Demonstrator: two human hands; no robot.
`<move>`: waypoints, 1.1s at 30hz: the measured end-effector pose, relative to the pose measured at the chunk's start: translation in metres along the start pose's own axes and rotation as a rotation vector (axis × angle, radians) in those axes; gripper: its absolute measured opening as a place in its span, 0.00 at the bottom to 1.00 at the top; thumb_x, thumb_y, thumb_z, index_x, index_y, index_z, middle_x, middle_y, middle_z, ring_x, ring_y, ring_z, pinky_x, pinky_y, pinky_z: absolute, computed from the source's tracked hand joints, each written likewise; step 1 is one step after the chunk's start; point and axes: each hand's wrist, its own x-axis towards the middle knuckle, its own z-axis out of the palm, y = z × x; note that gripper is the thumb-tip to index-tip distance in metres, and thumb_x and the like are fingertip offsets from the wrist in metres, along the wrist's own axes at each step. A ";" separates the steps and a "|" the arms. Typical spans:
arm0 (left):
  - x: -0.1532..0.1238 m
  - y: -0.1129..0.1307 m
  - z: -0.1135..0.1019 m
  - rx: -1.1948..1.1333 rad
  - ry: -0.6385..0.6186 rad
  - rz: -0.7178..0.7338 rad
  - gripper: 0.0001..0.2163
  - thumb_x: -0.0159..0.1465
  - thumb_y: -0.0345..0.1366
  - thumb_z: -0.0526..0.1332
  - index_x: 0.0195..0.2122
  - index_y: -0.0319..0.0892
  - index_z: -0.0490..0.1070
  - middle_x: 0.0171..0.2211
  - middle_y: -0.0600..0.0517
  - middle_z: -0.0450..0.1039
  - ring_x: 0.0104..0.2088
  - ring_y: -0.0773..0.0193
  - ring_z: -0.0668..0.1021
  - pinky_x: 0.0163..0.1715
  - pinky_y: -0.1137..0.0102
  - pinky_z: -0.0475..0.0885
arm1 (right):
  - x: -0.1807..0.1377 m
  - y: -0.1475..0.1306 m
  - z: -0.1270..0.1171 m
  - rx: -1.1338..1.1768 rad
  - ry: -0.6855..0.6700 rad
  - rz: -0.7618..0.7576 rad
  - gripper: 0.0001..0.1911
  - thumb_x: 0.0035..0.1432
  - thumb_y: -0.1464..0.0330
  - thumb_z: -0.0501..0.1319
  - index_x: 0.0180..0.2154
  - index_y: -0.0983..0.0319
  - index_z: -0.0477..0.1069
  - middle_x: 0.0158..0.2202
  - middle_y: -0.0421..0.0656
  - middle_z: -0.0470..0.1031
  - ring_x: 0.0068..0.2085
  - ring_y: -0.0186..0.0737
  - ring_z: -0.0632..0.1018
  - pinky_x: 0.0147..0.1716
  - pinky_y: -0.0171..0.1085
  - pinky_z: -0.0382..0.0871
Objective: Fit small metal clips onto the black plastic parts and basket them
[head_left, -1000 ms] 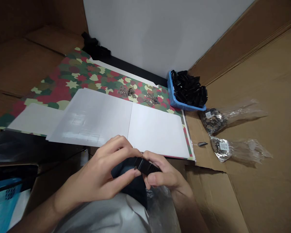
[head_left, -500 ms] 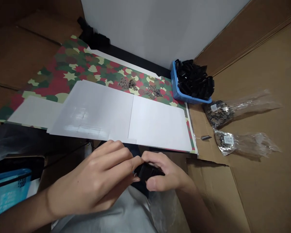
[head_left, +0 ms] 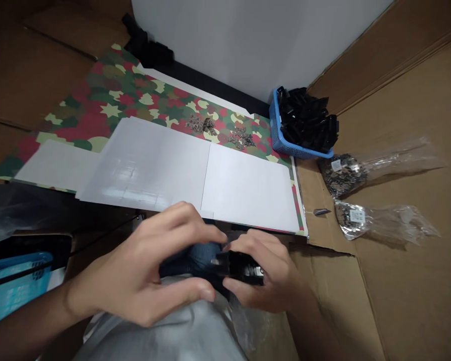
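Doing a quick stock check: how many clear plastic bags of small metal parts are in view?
2. One clear plastic bag lies on the cardboard beside the blue basket; a second clear plastic bag lies just below it. More could be hidden out of view.

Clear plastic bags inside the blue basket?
No: the upper clear plastic bag and the lower clear plastic bag lie on the brown cardboard, outside and right of the blue plastic basket.

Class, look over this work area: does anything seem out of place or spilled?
Yes: a small metal piece lies alone on the cardboard, just below the two plastic bags of metal bits, so it looks dropped.
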 end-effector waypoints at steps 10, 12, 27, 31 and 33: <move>-0.003 0.012 0.033 -0.112 0.288 -0.179 0.04 0.59 0.27 0.62 0.32 0.40 0.67 0.27 0.55 0.67 0.28 0.71 0.70 0.28 0.74 0.66 | -0.011 0.009 0.020 -0.480 0.191 -0.244 0.21 0.54 0.64 0.57 0.49 0.63 0.62 0.23 0.41 0.74 0.23 0.40 0.70 0.24 0.40 0.55; -0.002 0.013 0.034 -0.108 0.308 -0.183 0.04 0.59 0.26 0.62 0.32 0.40 0.67 0.26 0.56 0.66 0.27 0.71 0.69 0.27 0.74 0.66 | -0.011 0.008 0.022 -0.508 0.194 -0.256 0.20 0.56 0.64 0.56 0.50 0.64 0.61 0.23 0.42 0.73 0.23 0.40 0.70 0.24 0.40 0.55; -0.004 0.008 0.033 -0.140 0.289 -0.170 0.03 0.60 0.28 0.62 0.33 0.41 0.68 0.27 0.54 0.67 0.28 0.69 0.70 0.28 0.72 0.67 | -0.008 0.005 0.023 -0.188 0.188 -0.077 0.13 0.53 0.67 0.60 0.43 0.59 0.66 0.24 0.40 0.73 0.23 0.37 0.71 0.24 0.38 0.59; -0.008 0.004 0.023 -0.111 0.211 -0.157 0.11 0.61 0.29 0.62 0.45 0.43 0.69 0.35 0.52 0.70 0.35 0.66 0.73 0.33 0.71 0.69 | -0.006 0.003 0.019 0.654 -0.065 0.448 0.15 0.50 0.56 0.65 0.33 0.59 0.67 0.22 0.36 0.71 0.21 0.33 0.69 0.20 0.33 0.58; -0.009 0.002 0.021 -0.070 0.205 -0.121 0.14 0.61 0.27 0.61 0.48 0.45 0.68 0.36 0.52 0.70 0.35 0.66 0.73 0.33 0.70 0.69 | -0.004 0.002 0.015 0.931 -0.171 0.588 0.19 0.47 0.53 0.67 0.33 0.61 0.68 0.20 0.35 0.71 0.20 0.31 0.67 0.19 0.32 0.56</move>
